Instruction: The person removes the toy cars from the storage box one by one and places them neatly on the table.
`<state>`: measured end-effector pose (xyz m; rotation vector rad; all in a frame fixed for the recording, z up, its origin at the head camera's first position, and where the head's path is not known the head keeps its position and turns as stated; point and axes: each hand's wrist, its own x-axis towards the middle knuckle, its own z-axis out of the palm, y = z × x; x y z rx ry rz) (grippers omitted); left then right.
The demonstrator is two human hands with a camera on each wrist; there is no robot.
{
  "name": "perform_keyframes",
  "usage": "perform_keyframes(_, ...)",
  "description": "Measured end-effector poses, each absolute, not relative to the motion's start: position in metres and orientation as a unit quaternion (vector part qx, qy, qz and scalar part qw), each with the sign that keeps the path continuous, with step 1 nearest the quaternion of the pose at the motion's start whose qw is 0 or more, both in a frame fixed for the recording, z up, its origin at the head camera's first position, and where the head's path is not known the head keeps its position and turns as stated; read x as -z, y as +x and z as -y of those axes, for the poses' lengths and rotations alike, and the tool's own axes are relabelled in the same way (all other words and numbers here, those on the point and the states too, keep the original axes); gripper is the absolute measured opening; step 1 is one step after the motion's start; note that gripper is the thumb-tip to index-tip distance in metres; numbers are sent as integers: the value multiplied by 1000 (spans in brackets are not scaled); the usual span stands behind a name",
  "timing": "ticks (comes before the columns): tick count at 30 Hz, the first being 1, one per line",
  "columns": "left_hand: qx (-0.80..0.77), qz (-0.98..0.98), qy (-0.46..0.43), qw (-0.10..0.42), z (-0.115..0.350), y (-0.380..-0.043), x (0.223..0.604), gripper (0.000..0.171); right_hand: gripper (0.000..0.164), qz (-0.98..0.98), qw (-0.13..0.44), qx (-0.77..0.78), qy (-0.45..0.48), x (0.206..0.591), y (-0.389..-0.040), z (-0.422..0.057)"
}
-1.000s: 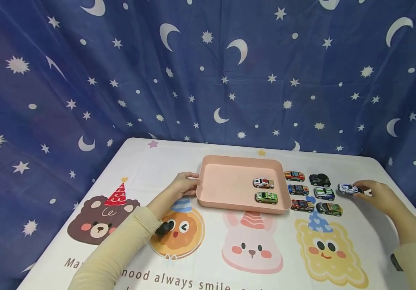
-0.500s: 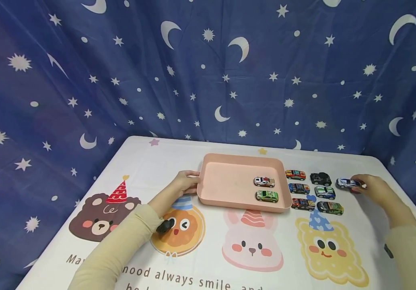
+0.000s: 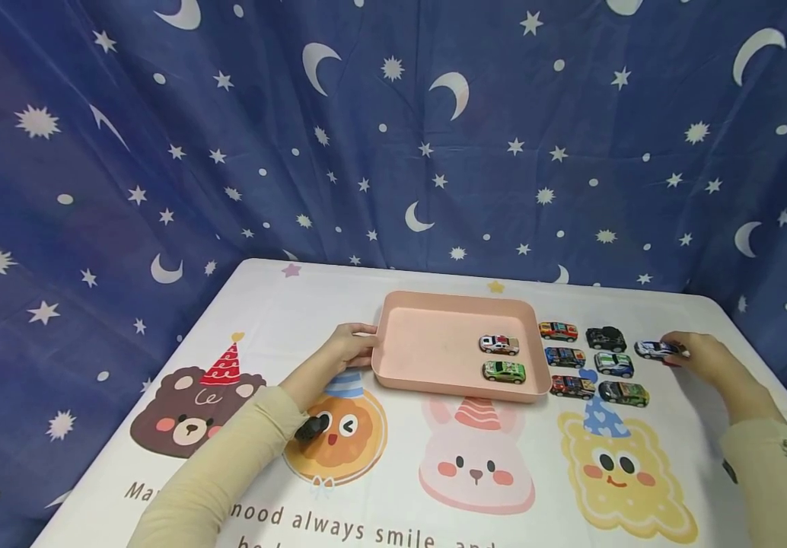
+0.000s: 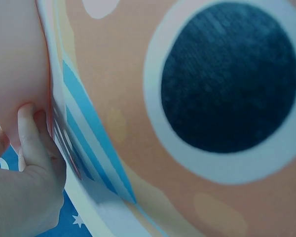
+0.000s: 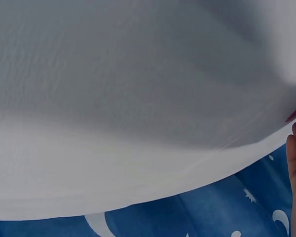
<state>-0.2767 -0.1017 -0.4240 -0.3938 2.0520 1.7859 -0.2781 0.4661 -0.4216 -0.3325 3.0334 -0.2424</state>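
My left hand pinches the left wall of a shallow pink tray; in the left wrist view its fingers press against the wall. Inside the tray's right half sit a white-and-red toy car and a green toy car. Right of the tray, my right hand holds the rear of a white-and-blue toy car. Its fingertips partly hide that car. A small dark red thing shows by the fingertips in the right wrist view; I cannot tell what it is.
Between tray and right hand stand several toy cars in two columns, among them a black one, a white-and-green one and a red-and-orange one. A printed white tablecloth covers the table. A blue starry curtain hangs behind.
My right hand has shifted slightly left and away from me with the white-and-blue toy car. The left hand still grips the tray, which stays in place.
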Motion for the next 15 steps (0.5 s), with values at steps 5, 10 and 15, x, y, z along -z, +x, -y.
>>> perform_keyframes(5,-637,-732,-139,197,102,-277,424,40,31,-990,43,80,-108,423,-279,-464)
perform_keyframes(10,-633,-734,-141,199,102,-276,424,41,36,-990,51,86,-102,422,-278,-463)
perform_keyframes(15,-633,-735,-140,199,101,-276,423,40,45,-990,47,80,-110,421,-277,-463)
